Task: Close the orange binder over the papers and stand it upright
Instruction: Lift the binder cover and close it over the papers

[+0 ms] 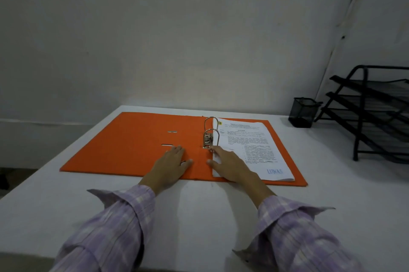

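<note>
An orange binder [132, 138] lies open and flat on the white table [199, 216]. A stack of printed papers [250, 147] sits on its right half, threaded on the metal rings [210, 132] at the spine. My left hand [172, 163] rests flat on the left cover near the spine, fingers spread. My right hand [230, 161] lies on the near left edge of the papers, its index finger touching the foot of the ring mechanism. Neither hand grips anything.
A black mesh pen cup [304, 113] stands at the back right of the table. Beside it, at the right edge, is a black tiered wire document tray [371, 112]. A pale wall [177, 28] rises just behind the table.
</note>
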